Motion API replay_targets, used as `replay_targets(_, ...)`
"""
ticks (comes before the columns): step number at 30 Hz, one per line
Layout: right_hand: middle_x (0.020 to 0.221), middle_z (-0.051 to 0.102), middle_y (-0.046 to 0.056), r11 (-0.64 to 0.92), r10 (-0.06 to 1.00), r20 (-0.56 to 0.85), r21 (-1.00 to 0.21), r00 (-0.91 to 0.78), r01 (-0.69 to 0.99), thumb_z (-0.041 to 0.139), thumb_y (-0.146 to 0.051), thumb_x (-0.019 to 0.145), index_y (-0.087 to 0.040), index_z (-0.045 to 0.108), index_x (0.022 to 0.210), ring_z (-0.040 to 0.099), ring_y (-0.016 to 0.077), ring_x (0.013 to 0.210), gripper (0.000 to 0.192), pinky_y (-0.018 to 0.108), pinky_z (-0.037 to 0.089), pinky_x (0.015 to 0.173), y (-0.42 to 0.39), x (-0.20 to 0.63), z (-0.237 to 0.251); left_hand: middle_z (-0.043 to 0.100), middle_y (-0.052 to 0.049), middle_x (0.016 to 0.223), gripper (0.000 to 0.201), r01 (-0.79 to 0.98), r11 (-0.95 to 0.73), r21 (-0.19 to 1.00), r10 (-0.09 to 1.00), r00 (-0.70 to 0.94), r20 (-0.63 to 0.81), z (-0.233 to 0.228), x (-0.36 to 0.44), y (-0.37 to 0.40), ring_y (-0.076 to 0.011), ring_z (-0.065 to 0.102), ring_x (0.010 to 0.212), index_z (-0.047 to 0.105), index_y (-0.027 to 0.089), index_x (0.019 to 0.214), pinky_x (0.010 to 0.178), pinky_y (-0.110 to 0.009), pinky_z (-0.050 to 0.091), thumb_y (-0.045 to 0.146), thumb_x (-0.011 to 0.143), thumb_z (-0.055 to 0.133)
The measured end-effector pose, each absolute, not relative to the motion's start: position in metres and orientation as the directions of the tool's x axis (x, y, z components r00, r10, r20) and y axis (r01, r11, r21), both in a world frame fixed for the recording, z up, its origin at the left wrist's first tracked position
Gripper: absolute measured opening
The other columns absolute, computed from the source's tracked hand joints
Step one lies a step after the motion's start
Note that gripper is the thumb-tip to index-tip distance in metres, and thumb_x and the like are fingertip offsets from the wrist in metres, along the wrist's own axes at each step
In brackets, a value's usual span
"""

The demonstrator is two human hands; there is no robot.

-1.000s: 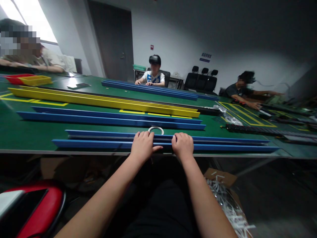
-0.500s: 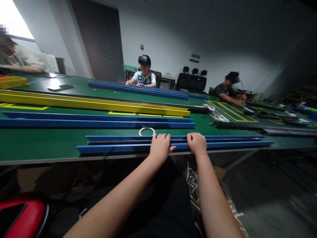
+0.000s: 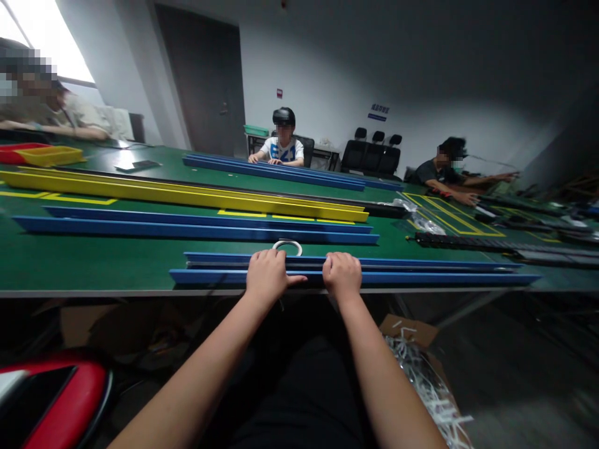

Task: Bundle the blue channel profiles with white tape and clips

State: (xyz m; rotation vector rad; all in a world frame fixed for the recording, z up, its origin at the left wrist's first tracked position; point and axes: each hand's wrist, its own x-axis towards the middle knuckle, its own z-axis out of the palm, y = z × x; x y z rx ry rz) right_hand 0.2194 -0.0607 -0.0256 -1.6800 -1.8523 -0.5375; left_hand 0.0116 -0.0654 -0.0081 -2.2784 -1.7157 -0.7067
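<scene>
A long blue channel-shaped rail [image 3: 440, 278] lies along the near edge of the green table, a dark strip between its two raised sides. My left hand [image 3: 267, 274] is closed over the rail left of its middle, thumb stretched out to the right along the near side. A short way to the right, my right hand [image 3: 344, 274] is wrapped over the same rail, its fingers curled on the top. Just behind my left hand lies a white ring [image 3: 294, 246], like a roll of tape, partly hidden. The undersides of both hands are hidden.
Behind lie another blue rail [image 3: 196, 231] and a long yellow rail [image 3: 187, 192]. More blue rails [image 3: 276, 171] rest farther back, before a seated person [image 3: 284, 146]. Other people sit left and right. Below stands a cardboard box of white strips [image 3: 421, 374]; a red seat [image 3: 88, 386] is lower left.
Both hands have moved left along the near blue rail, staying closed on it. My view has shifted slightly, so the table's things appear farther right. The person at right has stretched out an arm.
</scene>
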Motion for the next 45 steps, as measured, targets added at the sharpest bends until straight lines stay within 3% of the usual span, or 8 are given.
replay_targets(11, 0.1, 0.07, 0.005, 0.045, 0.791, 0.612, -0.089, 0.019, 0.995, 0.043, -0.028, 0.091, -0.02, 0.07, 0.095, 0.056, 0.02, 0.097, 0.028, 0.031, 0.032, 0.086, -0.061, 0.331, -0.02, 0.062, -0.014, 0.103, 0.061, 0.862, -0.463, 0.207, 0.817, 0.323, 0.478, -0.008, 0.114, -0.068, -0.0292, 0.053, 0.102, 0.059, 0.017, 0.109, 0.095, -0.044, 0.034, 0.068, 0.075, 0.058)
replay_targets(15, 0.096, 0.07, 0.006, -0.013, 0.798, 0.598, -0.105, 0.074, 0.994, 0.042, -0.033, 0.093, -0.02, 0.07, 0.09, 0.056, 0.021, 0.095, 0.031, 0.033, 0.032, 0.086, -0.063, 0.307, -0.013, 0.063, -0.012, 0.107, 0.059, 0.853, -0.488, 0.186, 0.796, 0.347, 0.497, -0.008, 0.089, -0.068, -0.0289, 0.054, 0.106, 0.056, 0.02, 0.119, 0.098, -0.043, 0.033, 0.061, 0.078, 0.06)
replay_targets(20, 0.102, 0.069, 0.005, 0.178, 0.818, 0.564, -0.066, -0.11, 0.982, 0.042, -0.037, 0.095, -0.022, 0.068, 0.101, 0.056, 0.0202, 0.098, 0.031, 0.033, 0.03, 0.093, -0.066, 0.245, -0.01, 0.064, -0.013, 0.106, 0.066, 0.904, -0.398, 0.156, 0.835, 0.287, 0.469, -0.007, 0.03, -0.061, -0.0318, 0.055, 0.106, 0.06, 0.021, 0.115, 0.1, -0.047, 0.031, 0.07, 0.072, 0.059)
replay_targets(23, 0.099, 0.069, 0.006, 0.172, 0.814, 0.569, -0.051, -0.113, 0.984, 0.039, -0.039, 0.096, -0.022, 0.068, 0.101, 0.056, 0.0204, 0.096, 0.034, 0.033, 0.032, 0.09, -0.065, 0.227, -0.011, 0.065, -0.012, 0.102, 0.067, 0.914, -0.378, 0.149, 0.858, 0.285, 0.428, -0.006, 0.013, -0.057, -0.0316, 0.057, 0.101, 0.063, 0.021, 0.106, 0.093, -0.044, 0.035, 0.076, 0.068, 0.058)
replay_targets(28, 0.092, 0.07, 0.005, 0.108, 0.82, 0.569, -0.049, -0.061, 0.993, 0.038, -0.034, 0.096, -0.022, 0.069, 0.086, 0.056, 0.0196, 0.089, 0.035, 0.031, 0.033, 0.082, -0.059, 0.255, -0.012, 0.064, -0.013, 0.101, 0.069, 0.909, -0.378, 0.176, 0.863, 0.277, 0.423, -0.004, 0.041, -0.059, -0.0307, 0.056, 0.1, 0.062, 0.019, 0.105, 0.089, -0.042, 0.036, 0.077, 0.068, 0.056)
replay_targets(36, 0.096, 0.071, 0.005, 0.101, 0.825, 0.562, -0.045, -0.058, 0.994, 0.041, -0.028, 0.093, -0.021, 0.071, 0.091, 0.058, 0.0186, 0.092, 0.031, 0.029, 0.035, 0.084, -0.057, 0.328, -0.013, 0.063, -0.012, 0.1, 0.06, 0.859, -0.483, 0.17, 0.813, 0.367, 0.453, -0.004, 0.103, -0.065, -0.0289, 0.055, 0.098, 0.059, 0.019, 0.105, 0.092, -0.043, 0.035, 0.07, 0.074, 0.057)
replay_targets(42, 0.095, 0.07, 0.007, 0.025, 0.801, 0.597, -0.111, 0.046, 0.994, 0.04, -0.03, 0.094, -0.02, 0.071, 0.089, 0.058, 0.0198, 0.093, 0.033, 0.032, 0.034, 0.089, -0.063, 0.303, -0.014, 0.063, -0.011, 0.112, 0.052, 0.823, -0.539, 0.179, 0.781, 0.409, 0.472, -0.003, 0.071, -0.069, -0.028, 0.054, 0.11, 0.053, 0.024, 0.123, 0.098, -0.042, 0.035, 0.056, 0.082, 0.059)
replay_targets(45, 0.105, 0.069, 0.007, 0.09, 0.799, 0.601, -0.128, 0.005, 0.988, 0.041, -0.032, 0.094, -0.021, 0.069, 0.099, 0.057, 0.0212, 0.102, 0.031, 0.036, 0.029, 0.098, -0.069, 0.27, -0.014, 0.064, -0.012, 0.11, 0.056, 0.858, -0.478, 0.189, 0.813, 0.351, 0.464, -0.004, 0.048, -0.07, -0.0296, 0.055, 0.108, 0.055, 0.023, 0.121, 0.097, -0.043, 0.036, 0.06, 0.079, 0.059)
